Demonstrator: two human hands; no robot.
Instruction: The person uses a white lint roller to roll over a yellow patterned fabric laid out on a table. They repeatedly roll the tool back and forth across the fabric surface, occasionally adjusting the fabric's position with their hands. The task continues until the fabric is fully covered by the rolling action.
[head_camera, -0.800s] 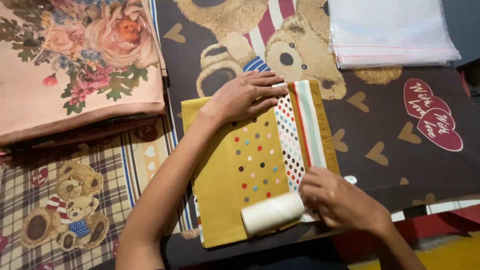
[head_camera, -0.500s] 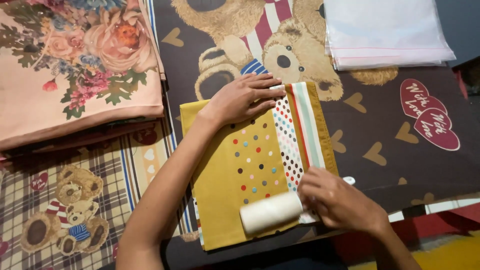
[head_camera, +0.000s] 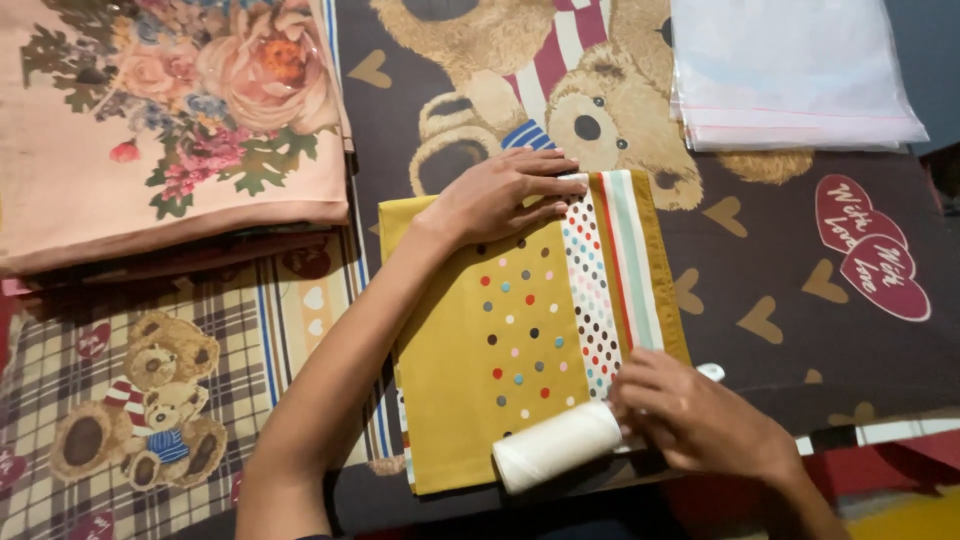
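The folded mustard cloth (head_camera: 520, 340) with coloured dots lies at centre frame on the bear-print bedspread (head_camera: 780, 260). The left hand (head_camera: 505, 195) presses flat on its top edge, grip open. The right hand (head_camera: 700, 420) pinches the white roll (head_camera: 555, 447) at the lower edge; the roll may skew or loosen if the pressing hand slips.

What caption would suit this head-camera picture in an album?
Left hand flat on a folded mustard dotted cloth, right hand at a white roll.

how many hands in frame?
2. Left hand lies flat on the mustard polka-dot folded cloth, far end. Right hand touches the white cylindrical roll, near edge.
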